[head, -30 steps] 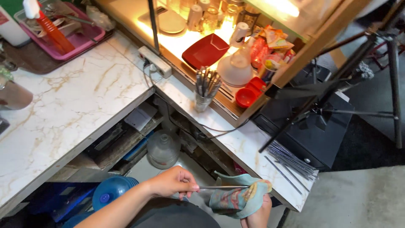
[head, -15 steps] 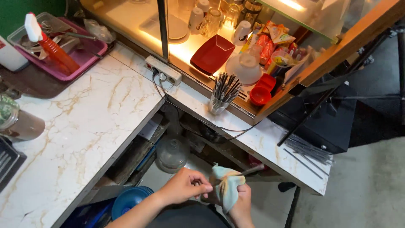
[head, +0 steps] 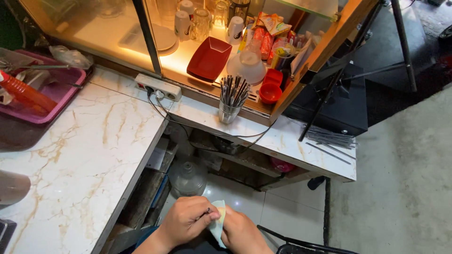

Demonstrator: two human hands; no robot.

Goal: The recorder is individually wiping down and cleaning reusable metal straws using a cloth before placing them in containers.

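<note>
Our left hand (head: pixel 188 221) & right hand (head: pixel 242 233) pinch a cloth (head: pixel 218 225) btwn closed fingers, mostly hidden; counter (head: pixel 80 164) edge left, open floor (head: pixel 282 211) right.

This looks like a small food stall or eatery kitchen. A marble-patterned counter (head: pixel 84 155) runs along the left of the frame. Across the top, a lit glass display case (head: pixel 188 42) holds cups (head: pixel 182 24), a red square plate (head: pixel 209 59), red bowls (head: pixel 271 87) and snack packets (head: pixel 270 23). A tin of metal utensils (head: pixel 231 101) stands at centre, and a pink dish tub (head: pixel 47 94) sits at upper left.
</note>
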